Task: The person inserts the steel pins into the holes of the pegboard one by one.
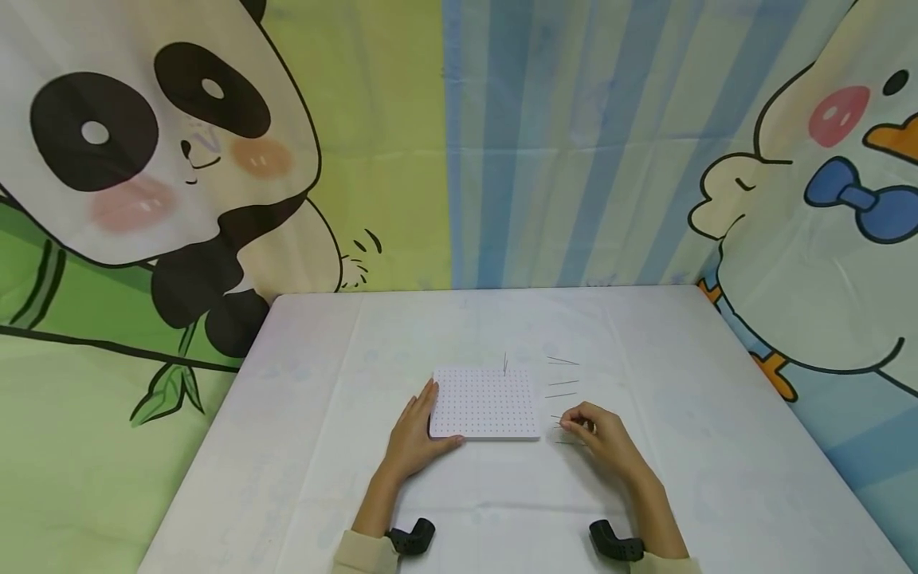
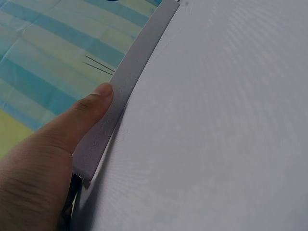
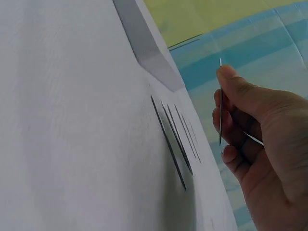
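A white pegboard (image 1: 484,405) dotted with rows of small holes lies flat on the table. Along its left side rest the straight fingers of my left hand (image 1: 417,434), while the thumb (image 2: 91,108) presses against the front edge. Two thin needles (image 1: 505,365) stand upright at the board's back edge. To the right of the board, my right hand (image 1: 604,438) pinches a slim metal needle (image 3: 221,118) between thumb and fingers, its tapered end down in the right wrist view. Beneath and beyond that hand, several similar needles (image 3: 168,143) lie on the table.
A pale cloth covers the table (image 1: 330,351). Behind it hangs a curtain (image 1: 380,143) with cartoon figures and blue stripes. Loose needles (image 1: 561,395) lie in a rough column along the board's right side, near the right hand.
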Demonstrator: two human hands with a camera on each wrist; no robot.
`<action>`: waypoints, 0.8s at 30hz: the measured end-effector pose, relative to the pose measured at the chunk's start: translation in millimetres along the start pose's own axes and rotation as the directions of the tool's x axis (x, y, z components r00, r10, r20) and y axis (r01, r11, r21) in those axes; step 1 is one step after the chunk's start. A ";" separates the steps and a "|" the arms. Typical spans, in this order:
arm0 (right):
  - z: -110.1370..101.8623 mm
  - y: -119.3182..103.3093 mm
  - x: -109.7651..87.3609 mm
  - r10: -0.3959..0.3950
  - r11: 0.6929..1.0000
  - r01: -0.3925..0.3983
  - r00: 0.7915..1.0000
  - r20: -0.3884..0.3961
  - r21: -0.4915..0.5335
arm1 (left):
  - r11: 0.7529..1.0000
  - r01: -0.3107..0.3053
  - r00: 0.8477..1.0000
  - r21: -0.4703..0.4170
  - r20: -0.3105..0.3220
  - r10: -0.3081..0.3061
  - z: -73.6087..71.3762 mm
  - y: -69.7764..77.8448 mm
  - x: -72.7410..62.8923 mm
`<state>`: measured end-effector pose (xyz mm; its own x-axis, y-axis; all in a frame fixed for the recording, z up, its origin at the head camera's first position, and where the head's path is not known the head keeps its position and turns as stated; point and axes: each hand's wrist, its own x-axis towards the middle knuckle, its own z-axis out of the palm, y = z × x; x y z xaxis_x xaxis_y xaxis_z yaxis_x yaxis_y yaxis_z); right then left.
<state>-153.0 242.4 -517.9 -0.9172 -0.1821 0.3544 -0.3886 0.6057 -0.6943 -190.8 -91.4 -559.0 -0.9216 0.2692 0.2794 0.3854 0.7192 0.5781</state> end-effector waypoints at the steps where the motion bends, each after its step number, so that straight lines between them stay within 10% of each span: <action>1: 1.6 -1.5 4.6 -0.003 1.000 0.003 1.000 -0.007 0.018 | 1.000 0.000 1.000 -0.001 0.000 0.000 -0.4 -0.1 0.1; 17: 54.6 -20.1 70.2 -0.003 0.940 0.059 0.987 -0.163 0.337 | 1.000 0.013 1.000 -0.003 0.012 -0.013 0.1 -0.9 -2.0; 24: 76.5 -16.1 84.7 -0.018 0.944 0.101 0.966 -0.259 0.313 | 1.000 -0.005 1.000 0.017 0.007 0.004 -0.8 0.1 -1.7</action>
<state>-231.2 157.9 -524.5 -0.8561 0.0140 0.5166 -0.4872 0.3115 -0.8159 -189.2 -92.3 -558.8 -0.9202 0.2767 0.2769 0.3887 0.7289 0.5635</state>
